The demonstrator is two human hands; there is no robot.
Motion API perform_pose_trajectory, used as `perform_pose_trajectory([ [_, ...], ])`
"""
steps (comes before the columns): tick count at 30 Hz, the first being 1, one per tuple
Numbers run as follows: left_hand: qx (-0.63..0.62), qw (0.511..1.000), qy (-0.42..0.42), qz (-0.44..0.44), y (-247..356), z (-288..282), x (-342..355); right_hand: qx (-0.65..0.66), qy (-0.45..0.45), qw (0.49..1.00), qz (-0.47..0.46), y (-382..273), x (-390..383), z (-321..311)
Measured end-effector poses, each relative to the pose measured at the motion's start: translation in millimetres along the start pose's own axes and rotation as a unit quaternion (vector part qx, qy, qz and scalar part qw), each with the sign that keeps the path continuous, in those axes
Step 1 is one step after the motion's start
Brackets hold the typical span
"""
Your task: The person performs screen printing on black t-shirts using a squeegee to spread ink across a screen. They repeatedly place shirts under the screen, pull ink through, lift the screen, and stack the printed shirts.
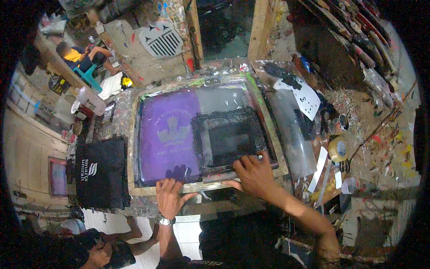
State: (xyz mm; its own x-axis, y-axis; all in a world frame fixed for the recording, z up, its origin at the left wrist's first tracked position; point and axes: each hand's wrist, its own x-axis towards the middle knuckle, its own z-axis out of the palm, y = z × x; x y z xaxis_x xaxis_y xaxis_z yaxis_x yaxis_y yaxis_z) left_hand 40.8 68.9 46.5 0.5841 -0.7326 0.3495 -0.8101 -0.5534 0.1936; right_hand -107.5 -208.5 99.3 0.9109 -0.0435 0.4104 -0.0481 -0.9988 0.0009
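Observation:
A wooden-edged screen frame (281, 161) lies on the worktable, its mesh purple (165, 116) with a pale emblem on the left, grey and dark (228, 139) on the right. My left hand (172, 195) grips the frame's front edge, fingers curled over it and thumb out sideways. My right hand (255, 175) is curled at the screen's lower right, thumb along the front edge; what its fingers hold is hidden. Black printed fabric (101, 179) lies left of the frame.
Clear sheet (291, 152), tape roll (337, 149), white strips (317, 169) and stained paper (300, 101) lie right. A jug (89, 101) stands back left. A person (74, 56) sits beyond; another person's hand (98, 255) is at lower left. Stacked screens (358, 40) fill the upper right.

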Motion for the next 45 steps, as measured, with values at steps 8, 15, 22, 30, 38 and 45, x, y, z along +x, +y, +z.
perform_pose_trajectory([
  [8,0.066,0.95,0.302,0.04,29.5,-121.5,111.5,-0.055,0.244,0.968,-0.009,30.8,116.5,-101.7],
  [15,0.234,0.92,0.162,-0.27,-54.7,67.9,95.4,-0.037,-0.023,0.991,0.13,56.1,258.3,-206.1],
  [22,0.061,0.967,0.173,-0.179,-6.2,83.8,98.7,-0.032,0.041,0.998,0.04,108.5,276.6,-210.4],
  [30,-0.084,0.987,0.0,-0.134,41.2,91.7,96.6,-0.029,0.064,0.997,0.019,100.7,293.0,-207.2],
  [38,-0.06,0.989,-0.016,-0.132,49.1,94.4,104.8,-0.071,0.057,0.996,-0.018,114.2,297.2,-204.5],
  [45,-0.121,0.985,-0.029,-0.12,33.4,95.8,105.3,0.006,0.057,0.997,0.045,107.0,297.4,-209.2],
])
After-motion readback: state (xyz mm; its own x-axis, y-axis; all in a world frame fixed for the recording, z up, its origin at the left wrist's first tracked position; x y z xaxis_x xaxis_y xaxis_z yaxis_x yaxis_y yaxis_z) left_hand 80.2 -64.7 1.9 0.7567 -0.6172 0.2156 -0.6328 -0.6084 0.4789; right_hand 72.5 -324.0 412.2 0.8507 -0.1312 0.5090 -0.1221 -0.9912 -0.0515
